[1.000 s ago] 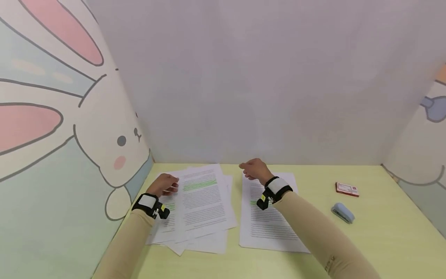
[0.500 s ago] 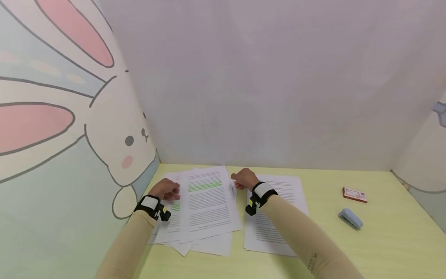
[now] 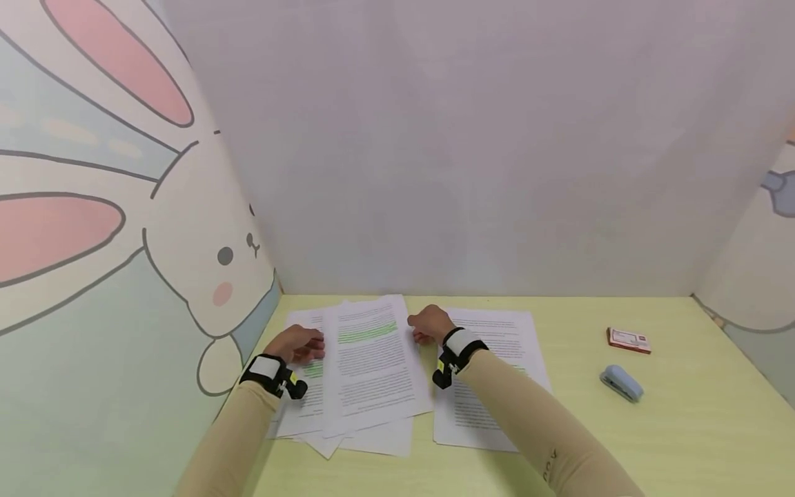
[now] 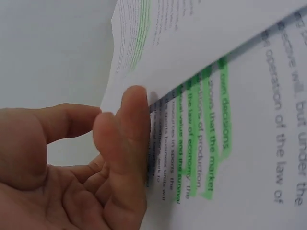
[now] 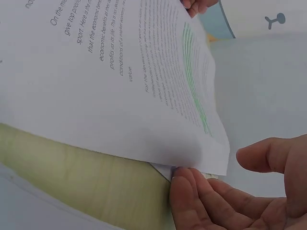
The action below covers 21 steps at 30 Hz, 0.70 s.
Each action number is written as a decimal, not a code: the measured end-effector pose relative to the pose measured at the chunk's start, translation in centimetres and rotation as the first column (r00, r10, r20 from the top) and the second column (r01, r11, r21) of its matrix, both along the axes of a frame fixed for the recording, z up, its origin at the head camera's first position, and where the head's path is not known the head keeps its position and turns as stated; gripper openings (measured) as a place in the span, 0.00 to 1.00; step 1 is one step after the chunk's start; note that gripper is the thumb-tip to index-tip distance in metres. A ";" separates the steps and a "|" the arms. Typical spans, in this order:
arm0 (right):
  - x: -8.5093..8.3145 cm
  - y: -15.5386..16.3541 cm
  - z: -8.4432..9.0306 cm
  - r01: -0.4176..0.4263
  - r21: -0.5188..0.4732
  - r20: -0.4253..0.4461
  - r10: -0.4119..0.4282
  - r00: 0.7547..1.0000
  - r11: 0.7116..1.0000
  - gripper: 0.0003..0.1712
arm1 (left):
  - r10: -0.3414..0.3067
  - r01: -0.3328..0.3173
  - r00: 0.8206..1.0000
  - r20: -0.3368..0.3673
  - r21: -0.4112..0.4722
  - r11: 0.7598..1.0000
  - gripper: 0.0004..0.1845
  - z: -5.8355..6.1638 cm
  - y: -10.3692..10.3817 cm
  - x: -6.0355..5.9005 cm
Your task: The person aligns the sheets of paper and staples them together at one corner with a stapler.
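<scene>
A printed sheet with green highlighted lines (image 3: 370,366) tops a loose pile of papers at the table's left. My left hand (image 3: 301,344) is at this sheet's left edge. In the left wrist view its fingers (image 4: 122,148) lie against the raised edge of the sheet (image 4: 192,43), thumb apart, with another highlighted page (image 4: 249,143) below. My right hand (image 3: 427,324) is at the sheet's right edge. In the right wrist view its fingertips (image 5: 192,191) touch the lifted sheet (image 5: 120,86) from beneath, and the thumb stands clear of it.
A second stack of printed pages (image 3: 499,345) lies under my right forearm. A blue stapler (image 3: 621,383) and a small red box (image 3: 629,339) sit on the yellow-green table (image 3: 652,449) at the right. Walls close in the left, back and right sides.
My right hand has moved left from above the right stack to the right edge of the highlighted sheet. My left hand has stayed at the sheet's left edge.
</scene>
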State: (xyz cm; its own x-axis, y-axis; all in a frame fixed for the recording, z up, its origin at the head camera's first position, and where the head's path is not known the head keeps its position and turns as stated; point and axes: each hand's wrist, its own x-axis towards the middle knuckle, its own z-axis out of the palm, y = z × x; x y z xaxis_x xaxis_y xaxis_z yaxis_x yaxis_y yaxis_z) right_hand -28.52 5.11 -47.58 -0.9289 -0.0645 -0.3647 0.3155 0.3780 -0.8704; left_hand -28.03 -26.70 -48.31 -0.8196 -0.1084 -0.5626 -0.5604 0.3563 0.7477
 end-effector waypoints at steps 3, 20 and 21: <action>0.0 0.1 -0.1 0.000 0.006 -0.007 0.000 1.000 1.000 0.13 | -0.013 0.013 1.000 -0.010 0.039 0.999 0.14 -0.2 0.0 0.0; -0.4 0.0 -1.4 -0.121 0.053 -0.092 0.126 0.988 0.991 0.28 | -0.194 0.203 0.979 -0.062 0.208 0.957 0.19 -0.4 -0.8 0.4; -0.4 -0.1 -1.3 -0.120 0.047 -0.099 0.124 0.987 0.992 0.28 | -0.179 0.189 0.982 -0.066 0.210 0.959 0.19 -0.5 -0.8 0.4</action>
